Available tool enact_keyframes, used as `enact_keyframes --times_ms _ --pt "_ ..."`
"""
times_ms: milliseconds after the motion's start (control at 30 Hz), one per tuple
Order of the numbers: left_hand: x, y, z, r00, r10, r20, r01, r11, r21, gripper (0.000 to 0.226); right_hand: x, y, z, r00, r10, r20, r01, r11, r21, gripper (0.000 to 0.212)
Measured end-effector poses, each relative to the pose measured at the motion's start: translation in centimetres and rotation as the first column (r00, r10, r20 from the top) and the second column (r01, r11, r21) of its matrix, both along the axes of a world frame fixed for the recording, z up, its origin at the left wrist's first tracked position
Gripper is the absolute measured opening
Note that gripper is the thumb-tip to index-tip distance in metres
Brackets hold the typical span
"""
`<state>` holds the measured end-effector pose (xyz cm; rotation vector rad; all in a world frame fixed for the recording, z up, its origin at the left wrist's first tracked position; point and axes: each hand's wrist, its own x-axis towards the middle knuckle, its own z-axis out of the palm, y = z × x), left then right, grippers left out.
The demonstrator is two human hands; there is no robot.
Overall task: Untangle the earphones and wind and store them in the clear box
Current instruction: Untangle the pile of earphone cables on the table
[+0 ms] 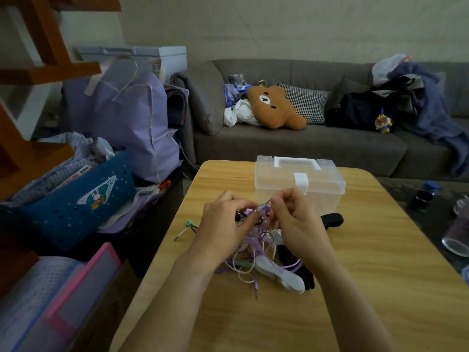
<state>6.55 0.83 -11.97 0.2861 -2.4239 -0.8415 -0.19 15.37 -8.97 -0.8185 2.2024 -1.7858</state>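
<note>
The fingers (pixel 250 216) of the left hand (pixel 223 224) are curled in and pinch a knot of purple cord, and the fingers (pixel 279 203) of the right hand (pixel 295 222) are curled too, pinching a strand of the same cord and lifting it just in front of the clear box (pixel 299 184). Between and below both hands hangs the tangle of earphones (pixel 250 250), mostly lilac cables, trailing down onto the bench (pixel 355 288), with a plug end lying loose nearest the person. This looks like the untangling step, barely begun: nothing is wound and the box is shut, its white latch down. The next move likely calls for teasing one strand free of the knot without tightening it, then following it to its plug. Mixed into the pile in front of the box are white (pixel 281 273) and black (pixel 307 273) fabric pieces, perhaps socks, which could snag the cords. A green earbud (pixel 189 223) and its cable lie left of the box, close to the bench's left edge, where a tug might drag them off. Right of the box the bench is mostly bare wood, good room for laying out freed cables; a glass (pixel 456 235) sits beyond the right edge.
</note>
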Motion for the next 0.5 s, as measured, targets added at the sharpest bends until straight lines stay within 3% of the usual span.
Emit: enact_keyframes --times_ms 167,267,500 --pt "0.5 -0.9 0.9 0.998 0.063 -0.025 -0.063 0.998 -0.002 0.019 -1.0 0.5 0.1 0.997 -0.078 -0.013 0.078 0.996 0.041 0.013" --pt "1.0 -1.4 1.5 0.984 0.132 -0.118 -0.133 0.991 -0.002 0.007 -0.8 0.5 0.2 0.994 -0.033 0.105 0.040 0.997 -0.064 0.016" --pt "1.2 -0.9 2.3 0.953 0.279 -0.116 -0.266 0.957 0.112 0.018 0.0 -0.4 0.1 0.944 0.048 0.325 0.040 0.966 -0.256 0.022"
